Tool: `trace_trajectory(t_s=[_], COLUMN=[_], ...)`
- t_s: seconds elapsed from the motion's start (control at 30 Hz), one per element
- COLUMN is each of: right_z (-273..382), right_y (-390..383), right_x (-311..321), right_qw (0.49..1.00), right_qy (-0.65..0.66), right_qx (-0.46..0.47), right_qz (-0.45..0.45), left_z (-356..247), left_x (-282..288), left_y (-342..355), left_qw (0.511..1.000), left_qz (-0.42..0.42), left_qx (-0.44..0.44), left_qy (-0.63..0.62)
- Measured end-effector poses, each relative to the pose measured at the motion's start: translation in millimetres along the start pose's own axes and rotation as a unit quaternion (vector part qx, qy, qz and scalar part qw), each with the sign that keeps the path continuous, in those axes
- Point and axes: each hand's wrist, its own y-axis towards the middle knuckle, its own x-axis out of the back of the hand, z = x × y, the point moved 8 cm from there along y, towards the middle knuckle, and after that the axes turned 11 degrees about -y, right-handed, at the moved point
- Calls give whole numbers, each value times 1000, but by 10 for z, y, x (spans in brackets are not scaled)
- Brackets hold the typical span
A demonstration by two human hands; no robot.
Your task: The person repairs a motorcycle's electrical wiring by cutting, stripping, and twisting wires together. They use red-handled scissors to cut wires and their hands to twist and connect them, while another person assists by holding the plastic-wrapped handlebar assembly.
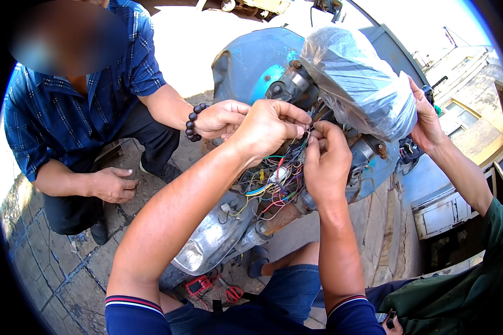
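My left hand (265, 127) and my right hand (328, 155) meet at a thin dark wire (307, 131), fingertips pinched on it. Just below them lies a tangle of colored wires (268, 190) with a small white connector (279, 175), inside the opened front of a weathered blue vehicle (243, 58), apparently a two-wheeler. A co-worker's hand (221, 120), with a beaded bracelet, reaches in beside my left hand, its fingertips partly hidden. A plastic-wrapped part (357, 84) stands above the wires, held at its right by another person's hand (425, 123).
A crouching person (89, 106) in a blue checked shirt is at the left on the paved ground (50, 268); a green-sleeved person (480, 245) is at the right. A dented silver metal body (201, 240) lies below the wires, with a red meter (198, 286) underneath. A building (458, 111) stands behind.
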Motion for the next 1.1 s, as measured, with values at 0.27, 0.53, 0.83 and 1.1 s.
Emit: trace_trajectory(t_s=[0.27,0.53,0.83,1.1], right_z=[245,27,-252,271], right_y=[-45,34,61,-128], right_x=[104,-16,-212,105], right_qw=[985,998,984,994], right_qy=[-45,52,56,-13], right_qx=[152,-27,-131,77], right_qz=[-66,12,110,-78], left_z=[16,2,23,8], left_x=[12,9,-21,-4], left_y=[15,13,-6,-9], left_qw=[1000,1000,1000,1000], left_qz=[5,1,9,13], left_qx=[11,2,-4,-15], left_qy=[-26,-15,5,8])
